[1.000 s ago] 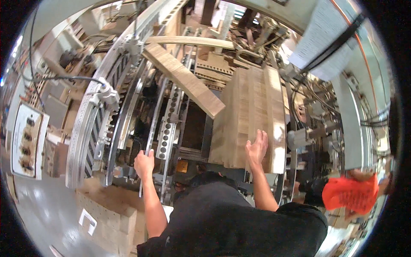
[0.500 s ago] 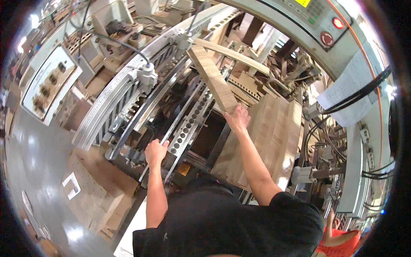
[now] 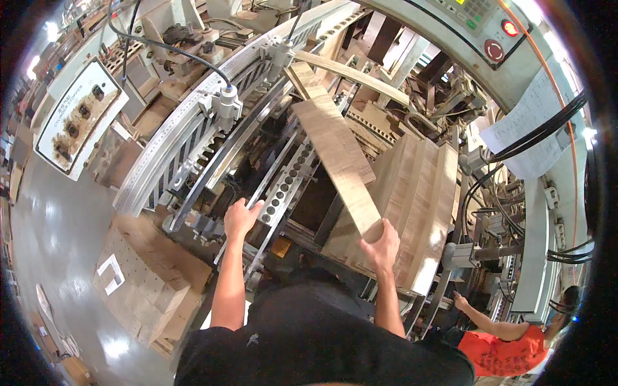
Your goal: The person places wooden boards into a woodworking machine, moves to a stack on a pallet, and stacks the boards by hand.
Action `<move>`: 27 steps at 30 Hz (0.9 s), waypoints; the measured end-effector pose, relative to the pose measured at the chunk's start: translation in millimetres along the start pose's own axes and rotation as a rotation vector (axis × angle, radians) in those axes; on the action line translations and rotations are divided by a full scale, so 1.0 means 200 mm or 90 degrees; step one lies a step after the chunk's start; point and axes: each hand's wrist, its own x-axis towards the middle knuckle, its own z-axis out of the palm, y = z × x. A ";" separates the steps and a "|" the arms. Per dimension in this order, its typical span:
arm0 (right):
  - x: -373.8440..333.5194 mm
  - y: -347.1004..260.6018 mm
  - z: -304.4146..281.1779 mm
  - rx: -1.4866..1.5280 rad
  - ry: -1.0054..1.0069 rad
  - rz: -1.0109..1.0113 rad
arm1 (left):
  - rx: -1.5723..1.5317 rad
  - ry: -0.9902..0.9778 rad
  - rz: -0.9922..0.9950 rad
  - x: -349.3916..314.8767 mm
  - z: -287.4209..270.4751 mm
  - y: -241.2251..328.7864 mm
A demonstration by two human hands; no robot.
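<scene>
My right hand [image 3: 382, 246] grips the near end of a long wooden board [image 3: 355, 207]. The board slants away to the far left, its far part darker than its near end. Beneath that far end lies another pale wooden piece [image 3: 304, 78]. A stack of boards [image 3: 412, 212] lies side by side just right of the held board. My left hand [image 3: 241, 219] is closed over a thin metal rail [image 3: 273, 177], with the fingers partly hidden. Beside it runs a bar with a row of dark round pads [image 3: 283, 190].
Pneumatic cylinders [image 3: 226, 106] stand on a curved-looking metal beam at left. A control panel [image 3: 476, 26] with a red stop button hangs at upper right. A wooden crate-like stand [image 3: 138, 280] sits at lower left. A co-worker in a red top [image 3: 502, 350] is at lower right.
My right hand has drawn the board nearer and to the right, so its near end now overlaps the stack. My left hand stays at the rail. The co-worker has come further into view.
</scene>
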 end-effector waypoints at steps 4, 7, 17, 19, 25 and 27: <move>-0.17 0.08 0.00 0.016 -0.028 -0.091 | -0.291 -0.042 -0.061 0.07 -0.02 -0.02; -0.23 0.03 0.03 0.053 -0.105 -0.191 | -0.656 0.032 0.042 0.20 0.03 -0.07; -0.05 -0.11 0.29 -0.114 -0.126 -0.231 | -1.034 0.115 -0.274 0.54 0.09 0.10; 0.03 -0.12 0.34 -0.147 -0.067 -0.204 | -0.937 0.142 -0.376 0.59 0.05 0.25; 0.18 -0.16 0.38 -0.158 -0.061 -0.202 | -0.829 0.369 -0.300 0.71 0.21 0.31; 0.17 -0.16 0.38 -0.181 -0.060 -0.191 | -0.830 0.439 -0.258 0.69 0.18 0.35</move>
